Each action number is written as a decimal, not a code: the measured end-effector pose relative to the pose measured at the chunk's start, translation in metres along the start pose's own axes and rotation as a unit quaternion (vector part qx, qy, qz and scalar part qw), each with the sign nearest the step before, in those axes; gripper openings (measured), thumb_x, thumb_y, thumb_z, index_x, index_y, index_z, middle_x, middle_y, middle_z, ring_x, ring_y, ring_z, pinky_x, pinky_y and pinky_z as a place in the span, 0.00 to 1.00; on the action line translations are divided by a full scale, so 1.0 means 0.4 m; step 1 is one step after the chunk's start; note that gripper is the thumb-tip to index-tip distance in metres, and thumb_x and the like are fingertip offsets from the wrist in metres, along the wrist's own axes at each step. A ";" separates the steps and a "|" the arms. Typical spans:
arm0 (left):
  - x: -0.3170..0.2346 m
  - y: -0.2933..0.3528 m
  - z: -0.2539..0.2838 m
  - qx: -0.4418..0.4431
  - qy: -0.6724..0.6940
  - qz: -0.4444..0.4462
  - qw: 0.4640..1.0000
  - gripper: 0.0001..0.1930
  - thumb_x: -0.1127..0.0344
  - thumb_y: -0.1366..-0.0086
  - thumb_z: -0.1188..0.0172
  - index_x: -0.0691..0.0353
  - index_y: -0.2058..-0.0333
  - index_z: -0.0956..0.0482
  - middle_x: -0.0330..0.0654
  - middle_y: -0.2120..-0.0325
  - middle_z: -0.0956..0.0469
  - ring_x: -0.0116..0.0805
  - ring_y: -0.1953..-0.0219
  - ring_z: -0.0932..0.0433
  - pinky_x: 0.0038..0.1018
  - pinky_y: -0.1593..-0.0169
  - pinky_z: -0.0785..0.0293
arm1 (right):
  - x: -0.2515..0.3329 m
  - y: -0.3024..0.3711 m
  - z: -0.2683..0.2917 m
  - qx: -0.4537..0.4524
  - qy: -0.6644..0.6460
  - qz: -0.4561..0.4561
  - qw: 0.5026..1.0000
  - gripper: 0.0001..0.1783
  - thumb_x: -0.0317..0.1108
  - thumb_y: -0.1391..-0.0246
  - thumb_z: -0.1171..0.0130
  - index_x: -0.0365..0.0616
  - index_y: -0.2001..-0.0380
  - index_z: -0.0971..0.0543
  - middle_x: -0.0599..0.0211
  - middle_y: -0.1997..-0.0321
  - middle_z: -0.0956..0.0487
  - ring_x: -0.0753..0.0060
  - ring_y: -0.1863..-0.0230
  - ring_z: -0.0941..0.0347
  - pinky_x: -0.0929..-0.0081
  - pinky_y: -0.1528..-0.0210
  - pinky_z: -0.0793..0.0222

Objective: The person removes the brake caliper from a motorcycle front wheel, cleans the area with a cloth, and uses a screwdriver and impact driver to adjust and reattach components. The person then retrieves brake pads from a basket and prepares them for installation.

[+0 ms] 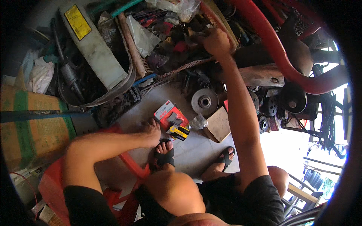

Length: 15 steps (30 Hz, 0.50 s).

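Observation:
My right hand (218, 42) reaches into a wicker basket (184, 67) packed with mixed small parts and plastic bags. Its fingers are curled at a dark item among the clutter, blurred and partly hidden. Lower down, my left hand (152, 134) hangs beside a red and white blister pack (171, 116) on the floor, fingers loosely bent and slightly apart, with nothing visible in them. A small black and yellow box (178, 132) lies against the pack's lower edge. Close by is a crumpled clear plastic bag (198, 121).
A round metal pulley (204, 101) and a brown cardboard box (218, 126) rest on the tiled floor. Thick red tubing (273, 45) curves across the upper right. On the left stand a long whitish case (96, 49) and a taped carton (34, 128). A red plastic stool (54, 188) is beside me.

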<state>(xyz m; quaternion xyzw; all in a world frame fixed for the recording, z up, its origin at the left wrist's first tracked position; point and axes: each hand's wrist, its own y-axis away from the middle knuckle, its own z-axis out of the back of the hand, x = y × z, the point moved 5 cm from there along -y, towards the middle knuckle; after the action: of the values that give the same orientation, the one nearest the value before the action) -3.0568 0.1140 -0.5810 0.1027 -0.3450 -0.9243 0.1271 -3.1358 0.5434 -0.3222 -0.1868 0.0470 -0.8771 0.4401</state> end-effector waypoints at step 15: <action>0.351 -0.098 1.031 -0.238 -0.214 0.187 0.929 0.36 0.56 0.41 0.25 0.65 0.37 0.23 0.53 0.35 0.27 0.56 0.33 0.32 0.48 0.32 0.35 | -0.038 0.013 0.007 -0.031 0.092 -0.069 0.993 0.19 0.43 0.38 0.39 0.39 0.54 0.14 0.41 0.56 0.14 0.38 0.53 0.16 0.42 0.53 0.20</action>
<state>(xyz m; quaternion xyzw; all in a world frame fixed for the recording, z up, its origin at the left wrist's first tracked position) -3.3106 0.3519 -0.3160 -0.1968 -0.1470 -0.9388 0.2416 -3.1223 0.5525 -0.3252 -0.1215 0.1014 -0.9168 0.3667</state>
